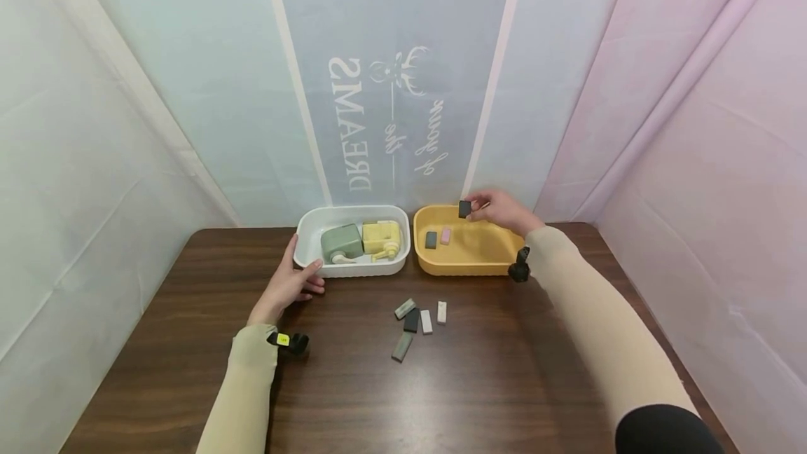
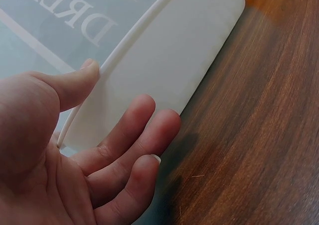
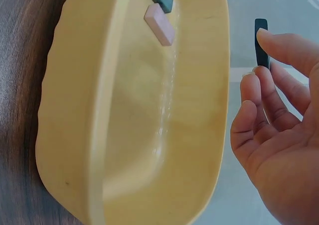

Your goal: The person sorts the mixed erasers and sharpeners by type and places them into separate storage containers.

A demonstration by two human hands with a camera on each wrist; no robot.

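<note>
My left hand (image 1: 293, 286) grips the front left corner of a white plastic bin (image 1: 353, 270), its thumb (image 2: 79, 85) at the rim and several fingers curled by the outer wall. Inside the bin lie a green box-like thing (image 1: 342, 240) and a yellow one (image 1: 381, 237). Over the back rim of a yellow bin (image 1: 479, 267), my right hand (image 1: 501, 210) pinches a small flat black block (image 3: 261, 43) between thumb and fingertips. On the yellow bin's floor rest a dark green-grey block (image 1: 431, 239) and a pink block (image 3: 159, 25).
In front of the bins, several small blocks lie on the brown wooden table (image 1: 340, 384): a black block (image 1: 412, 320), a white block (image 1: 426, 321), a whitish block (image 1: 442, 312) and two grey-green ones. A printed curtain (image 1: 403, 5) hangs right behind the bins.
</note>
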